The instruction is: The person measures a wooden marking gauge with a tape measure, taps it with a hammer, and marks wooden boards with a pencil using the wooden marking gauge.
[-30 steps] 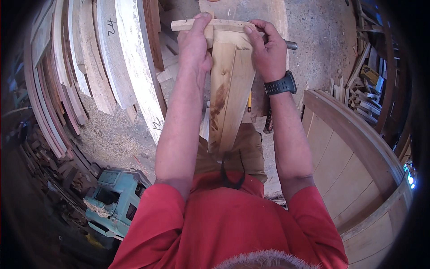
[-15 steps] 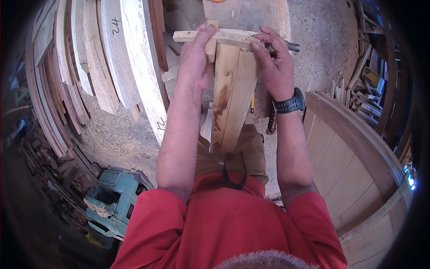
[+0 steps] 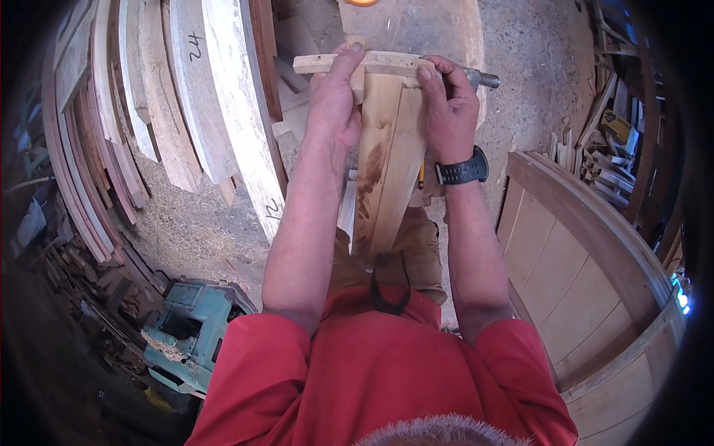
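Note:
A short, slightly curved wooden strip [image 3: 394, 62] lies crosswise over the far end of a long wooden beam [image 3: 381, 149], which runs toward my lap and has dark stains on its face. My left hand [image 3: 336, 100] is closed round the strip's left part, its thumb against a small upright wooden block [image 3: 358, 80] beside the beam. With my right hand [image 3: 454, 104] I pinch the strip's right end between thumb and fingers; some fingers are hidden behind it. A metal bar end [image 3: 485, 79] pokes out just past that hand.
Long pale boards [image 3: 230, 97] lean at the left above shavings on the floor. A teal machine [image 3: 190, 327] stands lower left. Curved-edged wooden panels [image 3: 573, 260] are at the right, with offcuts [image 3: 613, 167] beyond. A yellow pencil [image 3: 421, 175] shows beside the beam.
Both hands and the strip have shifted slightly in the view. My right wrist has swung inward to the left, and that hand's fingers have drawn in closer to the strip's end.

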Action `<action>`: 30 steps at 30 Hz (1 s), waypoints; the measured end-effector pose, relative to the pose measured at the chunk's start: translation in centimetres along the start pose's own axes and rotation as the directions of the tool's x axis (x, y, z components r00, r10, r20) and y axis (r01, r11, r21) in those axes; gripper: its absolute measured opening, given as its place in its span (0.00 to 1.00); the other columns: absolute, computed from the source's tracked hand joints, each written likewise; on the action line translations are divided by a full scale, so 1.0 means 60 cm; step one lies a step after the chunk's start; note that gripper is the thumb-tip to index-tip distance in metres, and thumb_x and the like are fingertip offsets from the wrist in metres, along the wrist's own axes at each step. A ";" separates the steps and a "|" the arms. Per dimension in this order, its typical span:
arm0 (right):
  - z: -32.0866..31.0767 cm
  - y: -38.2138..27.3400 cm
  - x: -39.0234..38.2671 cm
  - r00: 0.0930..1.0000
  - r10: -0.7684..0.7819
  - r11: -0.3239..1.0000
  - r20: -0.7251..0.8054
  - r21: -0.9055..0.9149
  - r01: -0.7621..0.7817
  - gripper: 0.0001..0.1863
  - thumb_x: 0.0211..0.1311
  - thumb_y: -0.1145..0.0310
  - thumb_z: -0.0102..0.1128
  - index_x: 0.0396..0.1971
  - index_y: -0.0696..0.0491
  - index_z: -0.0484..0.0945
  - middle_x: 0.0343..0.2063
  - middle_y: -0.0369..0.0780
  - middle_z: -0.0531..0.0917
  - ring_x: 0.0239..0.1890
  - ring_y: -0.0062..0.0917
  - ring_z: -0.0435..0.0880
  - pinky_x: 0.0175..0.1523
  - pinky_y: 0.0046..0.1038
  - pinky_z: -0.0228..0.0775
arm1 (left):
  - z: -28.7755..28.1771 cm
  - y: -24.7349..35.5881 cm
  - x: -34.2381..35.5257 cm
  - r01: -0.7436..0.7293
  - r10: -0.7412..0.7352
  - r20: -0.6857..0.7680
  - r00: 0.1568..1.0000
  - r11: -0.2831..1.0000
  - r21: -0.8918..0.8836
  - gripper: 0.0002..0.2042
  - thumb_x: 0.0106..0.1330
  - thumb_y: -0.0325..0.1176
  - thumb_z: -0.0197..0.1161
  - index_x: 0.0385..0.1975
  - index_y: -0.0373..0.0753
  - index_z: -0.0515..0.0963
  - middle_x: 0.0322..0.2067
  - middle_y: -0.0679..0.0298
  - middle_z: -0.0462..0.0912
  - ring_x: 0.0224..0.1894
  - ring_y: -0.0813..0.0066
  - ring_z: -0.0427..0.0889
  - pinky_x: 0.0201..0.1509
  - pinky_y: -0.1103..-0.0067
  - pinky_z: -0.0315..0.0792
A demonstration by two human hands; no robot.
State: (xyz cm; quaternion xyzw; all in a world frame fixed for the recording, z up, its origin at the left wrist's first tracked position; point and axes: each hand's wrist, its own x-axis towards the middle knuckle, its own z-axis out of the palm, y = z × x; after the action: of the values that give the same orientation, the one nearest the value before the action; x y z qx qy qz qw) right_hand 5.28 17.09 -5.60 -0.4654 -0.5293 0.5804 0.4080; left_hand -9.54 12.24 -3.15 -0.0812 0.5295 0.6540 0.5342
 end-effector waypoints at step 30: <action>-0.008 -0.014 -0.027 0.997 -0.080 0.988 -0.010 -0.133 0.078 0.13 0.71 0.68 0.65 0.49 0.59 0.82 0.56 0.49 0.82 0.58 0.29 0.81 0.64 0.29 0.70 | 0.007 0.007 -0.029 -0.041 0.041 -0.029 0.999 0.999 0.027 0.26 0.71 0.40 0.64 0.62 0.28 0.72 0.58 0.52 0.78 0.59 0.65 0.80 0.62 0.69 0.75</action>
State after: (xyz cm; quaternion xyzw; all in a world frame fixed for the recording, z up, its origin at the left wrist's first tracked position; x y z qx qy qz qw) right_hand 6.10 15.74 -4.60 -0.4745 -0.5813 0.5240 0.4028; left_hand -8.97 11.56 -1.53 -0.0728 0.5474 0.6564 0.5139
